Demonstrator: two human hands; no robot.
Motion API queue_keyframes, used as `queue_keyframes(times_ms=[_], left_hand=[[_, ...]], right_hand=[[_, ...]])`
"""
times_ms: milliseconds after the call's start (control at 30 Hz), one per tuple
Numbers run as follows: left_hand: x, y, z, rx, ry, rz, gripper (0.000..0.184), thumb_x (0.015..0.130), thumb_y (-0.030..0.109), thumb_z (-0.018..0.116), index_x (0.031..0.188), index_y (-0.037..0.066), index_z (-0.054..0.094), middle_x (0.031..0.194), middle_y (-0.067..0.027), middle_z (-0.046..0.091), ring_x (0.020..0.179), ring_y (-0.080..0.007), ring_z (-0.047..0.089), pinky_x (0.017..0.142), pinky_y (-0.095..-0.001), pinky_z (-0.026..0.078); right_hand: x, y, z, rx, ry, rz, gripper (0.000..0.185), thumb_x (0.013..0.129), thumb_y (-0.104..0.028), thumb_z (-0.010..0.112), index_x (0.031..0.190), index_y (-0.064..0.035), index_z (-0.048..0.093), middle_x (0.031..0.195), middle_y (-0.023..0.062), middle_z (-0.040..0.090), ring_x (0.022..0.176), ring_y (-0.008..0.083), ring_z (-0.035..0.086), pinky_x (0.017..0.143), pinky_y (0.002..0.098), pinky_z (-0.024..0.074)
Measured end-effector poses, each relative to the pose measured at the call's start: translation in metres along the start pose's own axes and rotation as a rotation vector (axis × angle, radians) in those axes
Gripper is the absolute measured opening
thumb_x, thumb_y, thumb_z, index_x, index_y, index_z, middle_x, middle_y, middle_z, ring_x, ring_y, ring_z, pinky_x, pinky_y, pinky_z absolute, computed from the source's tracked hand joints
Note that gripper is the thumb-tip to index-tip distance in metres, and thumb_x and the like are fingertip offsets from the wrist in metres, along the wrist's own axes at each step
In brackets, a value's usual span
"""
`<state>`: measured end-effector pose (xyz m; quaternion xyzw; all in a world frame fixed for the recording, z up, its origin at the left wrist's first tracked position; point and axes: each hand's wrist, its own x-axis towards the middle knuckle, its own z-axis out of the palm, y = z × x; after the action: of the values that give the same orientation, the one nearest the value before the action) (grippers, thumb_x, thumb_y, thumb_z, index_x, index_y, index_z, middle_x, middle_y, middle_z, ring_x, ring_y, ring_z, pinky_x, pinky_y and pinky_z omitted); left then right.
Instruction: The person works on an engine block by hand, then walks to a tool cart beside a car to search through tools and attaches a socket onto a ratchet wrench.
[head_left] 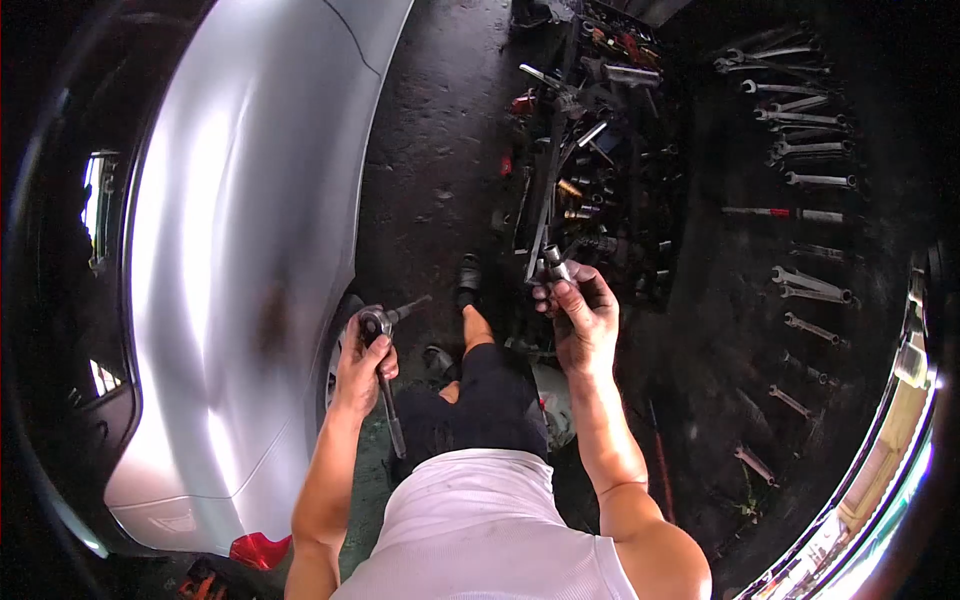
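Observation:
My left hand [365, 368] is closed around a ratchet wrench [390, 400], near its round head. The handle hangs down below the fingers, and an extension points right from the head toward the floor. In my right hand [580, 315], the thumb and fingers pinch a small metal socket [556, 263], held upright at the near end of the tool tray. The two hands are well apart, with my legs between and below them. Loose sockets [580, 200] and other tools lie in the dark tray [545, 190] beyond my right hand.
A silver car body [220, 300] with a red lamp [260, 550] stands close on the left. Several wrenches [810, 150] are lined up on the dark surface at the right. Dark floor [425, 130] runs between car and tray.

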<state>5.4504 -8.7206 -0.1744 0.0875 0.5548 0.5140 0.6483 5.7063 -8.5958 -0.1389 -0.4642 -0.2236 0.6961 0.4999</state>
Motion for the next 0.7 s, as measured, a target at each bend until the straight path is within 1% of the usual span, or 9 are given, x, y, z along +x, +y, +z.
queue_keyframes(times_ms=[67, 100, 133, 233, 300, 367, 467, 600, 700], left_hand=[[-0.02, -0.01, -0.016, -0.028, 0.01, 0.004, 0.044, 0.089, 0.018, 0.066, 0.126, 0.012, 0.044, 0.084, 0.0009, 0.045, 0.06, -0.0089, 0.043, 0.053, -0.0247, 0.036], [-0.028, -0.018, -0.024, -0.038, 0.007, 0.007, 0.044, 0.089, 0.019, 0.067, 0.126, 0.012, 0.044, 0.085, 0.001, 0.045, 0.06, -0.0089, 0.043, 0.052, -0.0247, 0.036], [-0.036, -0.026, -0.032, -0.052, 0.016, 0.008, 0.044, 0.089, 0.018, 0.067, 0.126, 0.012, 0.043, 0.084, 0.0011, 0.045, 0.059, -0.0088, 0.043, 0.052, -0.0246, 0.036], [-0.049, -0.052, -0.055, -0.027, 0.033, 0.003, 0.048, 0.088, 0.019, 0.067, 0.128, 0.012, 0.041, 0.08, 0.0012, 0.045, 0.058, -0.008, 0.043, 0.05, -0.0234, 0.036], [-0.059, -0.061, -0.054, 0.057, 0.054, -0.004, 0.047, 0.088, 0.019, 0.067, 0.127, 0.012, 0.042, 0.079, 0.0012, 0.045, 0.057, -0.0074, 0.043, 0.05, -0.0227, 0.036], [-0.054, -0.061, -0.05, 0.14, 0.06, -0.018, 0.047, 0.087, 0.019, 0.068, 0.126, 0.011, 0.041, 0.078, 0.0011, 0.045, 0.056, -0.0066, 0.042, 0.049, -0.022, 0.036], [-0.034, -0.067, -0.048, 0.188, 0.076, -0.092, 0.05, 0.087, 0.019, 0.067, 0.128, 0.011, 0.038, 0.076, 0.0011, 0.044, 0.055, -0.0063, 0.041, 0.049, -0.0221, 0.035], [0.001, -0.05, -0.018, 0.306, 0.105, -0.158, 0.055, 0.088, 0.019, 0.067, 0.131, 0.013, 0.035, 0.071, 0.0025, 0.043, 0.053, -0.0057, 0.039, 0.048, -0.0212, 0.034], [0.038, -0.036, 0.003, 0.421, 0.134, -0.179, 0.054, 0.089, 0.019, 0.066, 0.132, 0.014, 0.033, 0.07, 0.0026, 0.043, 0.053, -0.0053, 0.039, 0.048, -0.0209, 0.034]], right_hand=[[-0.019, 0.012, -0.002, 0.026, -0.019, 0.002, 0.028, 0.085, -0.008, 0.07, 0.107, 0.0029, 0.058, 0.092, 0.0125, 0.066, 0.078, 0.0189, 0.065, 0.069, 0.0289, 0.0532], [-0.03, 0.015, 0.003, -0.01, 0.023, 0.016, 0.018, 0.087, -0.008, 0.066, 0.102, 0.0008, 0.059, 0.08, 0.0077, 0.062, 0.071, 0.0179, 0.062, 0.064, 0.028, 0.052], [-0.04, 0.025, -0.003, 0.002, 0.009, 0.021, 0.017, 0.088, -0.01, 0.066, 0.101, 0.0001, 0.059, 0.078, 0.0059, 0.06, 0.068, 0.016, 0.06, 0.062, 0.028, 0.05], [-0.056, 0.05, -0.032, -0.086, 0.084, 0.056, 0.015, 0.088, -0.011, 0.063, 0.1, -0.0015, 0.06, 0.077, 0.0041, 0.058, 0.065, 0.0132, 0.055, 0.058, 0.0274, 0.0445], [-0.06, 0.062, -0.063, -0.084, 0.156, 0.088, 0.014, 0.088, -0.011, 0.061, 0.098, -0.0022, 0.059, 0.076, 0.0035, 0.057, 0.064, 0.0129, 0.054, 0.058, 0.0269, 0.0445], [-0.051, 0.06, -0.078, -0.117, 0.27, 0.09, 0.012, 0.088, -0.012, 0.057, 0.096, -0.0036, 0.058, 0.075, 0.0024, 0.056, 0.063, 0.0119, 0.053, 0.057, 0.0262, 0.0442], [-0.026, 0.064, -0.118, -0.104, 0.351, 0.012, 0.015, 0.088, -0.014, 0.057, 0.099, -0.0037, 0.059, 0.077, 0.0018, 0.057, 0.064, 0.0101, 0.053, 0.059, 0.0247, 0.0437], [0.028, 0.049, -0.15, -0.196, 0.558, -0.004, 0.016, 0.089, -0.015, 0.058, 0.101, -0.005, 0.058, 0.078, 0.0017, 0.058, 0.064, 0.0098, 0.053, 0.058, 0.0243, 0.0438], [0.077, 0.049, -0.179, -0.237, 0.575, -0.041, 0.016, 0.089, -0.013, 0.06, 0.103, -0.0047, 0.057, 0.082, 0.0017, 0.058, 0.068, 0.009, 0.053, 0.06, 0.0236, 0.0448]])
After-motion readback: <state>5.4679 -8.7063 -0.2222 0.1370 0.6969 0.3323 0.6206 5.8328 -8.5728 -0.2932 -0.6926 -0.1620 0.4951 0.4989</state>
